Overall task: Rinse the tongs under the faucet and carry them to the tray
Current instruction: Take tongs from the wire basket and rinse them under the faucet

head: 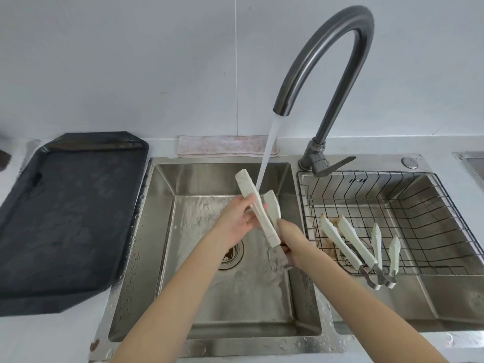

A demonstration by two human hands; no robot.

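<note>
A pair of white tongs (248,191) with a metal hinge end is held over the left sink basin (162,247), tips pointing up and away. Water runs from the dark curved faucet (322,56) onto the tongs between their two arms. My right hand (292,242) grips the tongs near the hinge end. My left hand (237,218) holds one arm of the tongs at its middle, fingers wrapped around it. The dark rectangular tray (65,218) lies on the counter at the left, wet, with nothing on it.
The right basin holds a black wire basket (429,205) with two more pairs of white tongs (348,242) lying in it. A folded cloth (225,146) lies behind the left basin. The faucet lever (337,163) points right. Drops of water cover the sink rim.
</note>
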